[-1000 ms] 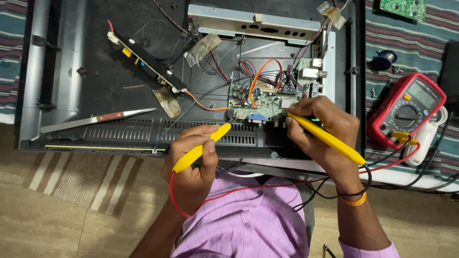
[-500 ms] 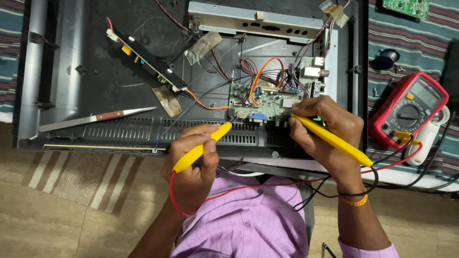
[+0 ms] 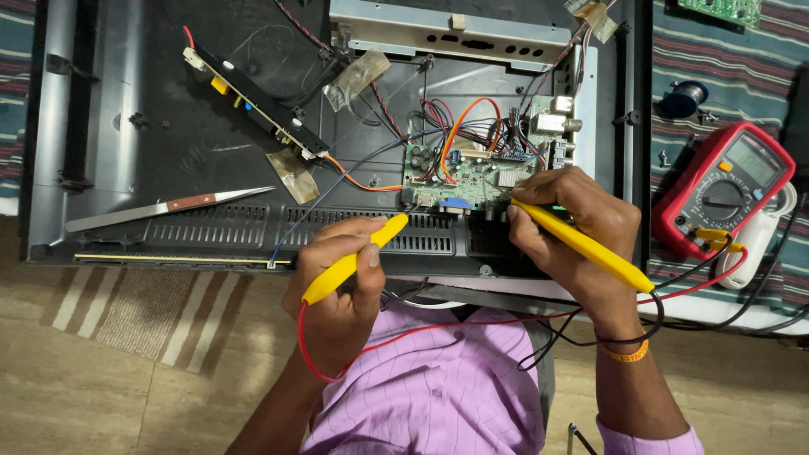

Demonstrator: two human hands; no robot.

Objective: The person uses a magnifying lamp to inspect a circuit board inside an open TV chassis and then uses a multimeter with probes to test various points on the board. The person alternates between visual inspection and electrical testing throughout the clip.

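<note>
Very little has moved since a second ago: our left hand (image 3: 337, 295) has kept its yellow probe (image 3: 354, 259) in the same place, tip at the lower left edge of the green circuit board (image 3: 459, 173), while our right hand (image 3: 581, 232) has eased its own yellow probe (image 3: 581, 243) slightly along the board's lower right edge — so we judge the probing is in hand, only the contact point changing. Both hands are closed around their probes, held apart with the board between the tips.

Left to right, tweezers (image 3: 168, 206) lie on the dark back panel (image 3: 152, 126), which acts as a shallow tray — in it sit a long narrow board (image 3: 253, 101) and the green one with its wires. At the far right the red multimeter (image 3: 725, 190) rests on the striped cloth (image 3: 725, 67), leads plugged in.
</note>
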